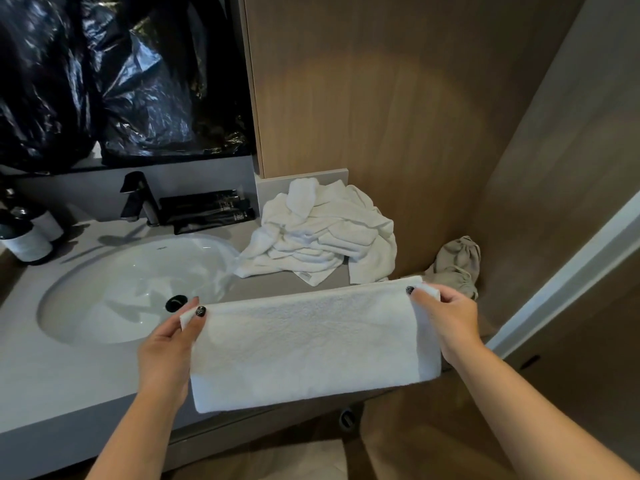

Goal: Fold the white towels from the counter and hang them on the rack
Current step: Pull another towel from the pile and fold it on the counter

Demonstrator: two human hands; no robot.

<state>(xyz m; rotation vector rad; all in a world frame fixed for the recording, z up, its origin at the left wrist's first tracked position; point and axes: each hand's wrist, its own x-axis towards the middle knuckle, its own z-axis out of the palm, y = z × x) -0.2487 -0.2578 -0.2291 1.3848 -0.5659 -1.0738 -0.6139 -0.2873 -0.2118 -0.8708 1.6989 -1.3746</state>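
A sink (114,289) is set in the worktop (52,386), with a tap (138,199) behind it and bottles (29,237) to its left. A towel pile (318,233) lies right of the sink, a pouch (457,265) further right. In front, both hands hold a towel (311,348) by its far corners, left hand (169,348) and right hand (446,317).

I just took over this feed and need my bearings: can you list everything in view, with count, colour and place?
held towel: 1, white, folded, stretched between both hands over the counter's front edge
towel pile: 1 heap, white, counter right of the sink
counter: 1, grey
sink: 1, white, set into the counter
faucet: 1, black, behind the sink
bottles: 2, dark with white labels, far left
tubes: several, black, beside the faucet
pouch: 1, beige, right corner
plastic sheet: black, over the mirror area
left hand: pinches the towel's left corner
right hand: pinches the right corner
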